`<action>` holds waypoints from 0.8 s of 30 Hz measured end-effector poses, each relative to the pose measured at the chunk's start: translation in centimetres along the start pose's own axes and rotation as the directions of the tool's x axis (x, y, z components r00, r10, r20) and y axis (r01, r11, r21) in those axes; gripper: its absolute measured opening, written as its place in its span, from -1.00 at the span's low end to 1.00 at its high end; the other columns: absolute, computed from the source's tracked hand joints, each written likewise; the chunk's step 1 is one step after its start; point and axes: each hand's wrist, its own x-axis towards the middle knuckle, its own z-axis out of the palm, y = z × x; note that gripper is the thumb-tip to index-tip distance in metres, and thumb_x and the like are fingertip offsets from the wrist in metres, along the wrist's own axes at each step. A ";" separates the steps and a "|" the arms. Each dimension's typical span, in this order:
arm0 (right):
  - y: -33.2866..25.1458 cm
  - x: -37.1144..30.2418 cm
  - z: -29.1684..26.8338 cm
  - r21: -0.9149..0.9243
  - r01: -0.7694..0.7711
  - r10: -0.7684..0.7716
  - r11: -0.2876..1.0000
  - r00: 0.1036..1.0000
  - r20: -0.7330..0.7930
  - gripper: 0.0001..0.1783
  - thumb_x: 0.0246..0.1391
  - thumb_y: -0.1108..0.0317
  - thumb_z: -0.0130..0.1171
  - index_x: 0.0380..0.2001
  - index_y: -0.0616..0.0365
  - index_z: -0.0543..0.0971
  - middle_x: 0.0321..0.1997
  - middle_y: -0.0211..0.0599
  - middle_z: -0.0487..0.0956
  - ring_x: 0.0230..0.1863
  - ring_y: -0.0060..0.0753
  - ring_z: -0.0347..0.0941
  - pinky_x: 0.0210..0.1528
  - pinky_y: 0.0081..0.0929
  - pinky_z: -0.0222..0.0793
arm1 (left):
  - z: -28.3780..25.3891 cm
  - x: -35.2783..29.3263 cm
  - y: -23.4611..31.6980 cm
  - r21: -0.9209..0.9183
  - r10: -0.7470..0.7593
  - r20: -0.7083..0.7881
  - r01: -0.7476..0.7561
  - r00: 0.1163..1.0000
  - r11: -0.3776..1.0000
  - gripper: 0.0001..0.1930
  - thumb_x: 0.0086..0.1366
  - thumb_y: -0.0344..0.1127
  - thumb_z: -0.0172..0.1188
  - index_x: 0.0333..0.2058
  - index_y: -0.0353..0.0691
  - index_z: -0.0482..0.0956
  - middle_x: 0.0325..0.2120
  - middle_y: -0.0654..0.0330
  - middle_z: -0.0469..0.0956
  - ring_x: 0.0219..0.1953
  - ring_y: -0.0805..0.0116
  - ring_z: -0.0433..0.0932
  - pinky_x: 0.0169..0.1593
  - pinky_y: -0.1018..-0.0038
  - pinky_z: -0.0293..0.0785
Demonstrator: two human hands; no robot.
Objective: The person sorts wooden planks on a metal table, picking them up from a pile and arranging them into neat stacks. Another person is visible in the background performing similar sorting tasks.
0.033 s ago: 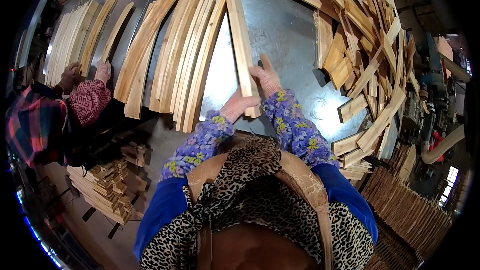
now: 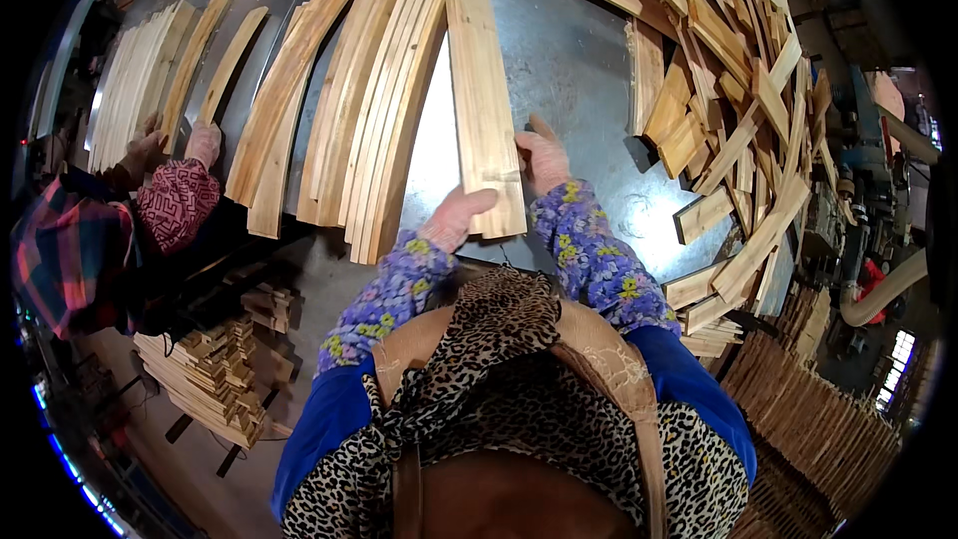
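A pale wooden board [image 2: 483, 105] lies lengthwise before me, its broad face up and its near end between my hands. My gloved left hand [image 2: 461, 217] grips the near left edge, thumb on top. On the opposite edge, a little farther up, my right hand [image 2: 544, 155] closes round the board's side; its fingers are partly hidden beneath. Just left of the board stands a row of boards on edge [image 2: 384, 110], curving in the fisheye view. Farther left, two wider boards [image 2: 289, 100] lie overlapped. All of these rest on a grey metal table [image 2: 589, 90].
A tangled heap of offcuts [image 2: 738, 70] covers the table's right side. At the left, a co-worker's gloved hands [image 2: 203, 143] are beside more boards [image 2: 140, 80]. Stacked wood [image 2: 205, 379] stands on the floor at lower left, and slatted stacks [image 2: 808, 419] at lower right.
The board between my hands has turned from its narrow edge to show its broad face. My hands have moved slightly apart with it.
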 end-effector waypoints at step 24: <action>-8.2 7.8 -10.6 -0.899 0.119 -0.363 0.421 0.930 -0.047 -0.41 0.34 0.04 0.25 0.30 0.14 0.58 0.36 0.23 0.57 0.37 0.26 0.51 0.41 -0.08 0.46 | -1.5 -10.9 3.6 0.789 0.520 -0.323 0.528 0.791 -0.313 0.03 0.09 -0.02 0.59 0.48 -0.23 0.30 0.48 -0.05 0.28 0.54 -0.12 0.19 0.62 -0.11 -0.03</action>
